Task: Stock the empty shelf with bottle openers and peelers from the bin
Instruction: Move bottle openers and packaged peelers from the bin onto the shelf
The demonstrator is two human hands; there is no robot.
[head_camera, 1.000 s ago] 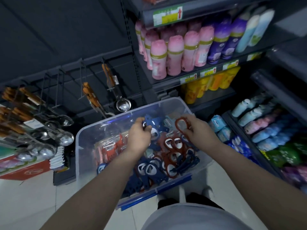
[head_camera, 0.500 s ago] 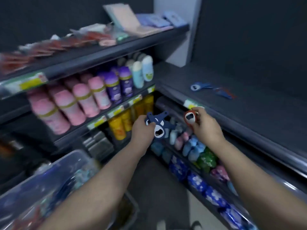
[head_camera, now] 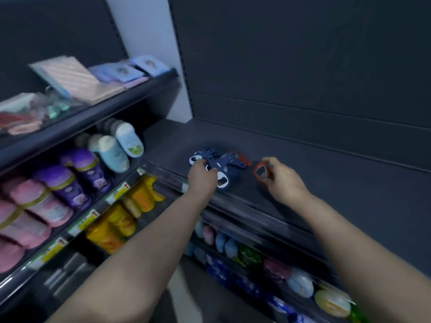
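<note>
— Where are the openers?
— Your left hand [head_camera: 201, 174] grips a bunch of blue bottle openers [head_camera: 221, 165] at the dark shelf [head_camera: 326, 194], near its front edge. Your right hand [head_camera: 283, 180] pinches a red opener [head_camera: 261, 172] just beside them.
— And around them?
— A red piece [head_camera: 242, 160] lies behind the bunch. Purple bottles [head_camera: 70, 183] stand well to your left.

Bare left hand [head_camera: 201, 176], bare right hand [head_camera: 284, 181], two bare forearms [head_camera: 149, 243]

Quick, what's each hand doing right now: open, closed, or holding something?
Left hand: gripping a bunch of blue bottle openers.
Right hand: pinching one red bottle opener.
</note>
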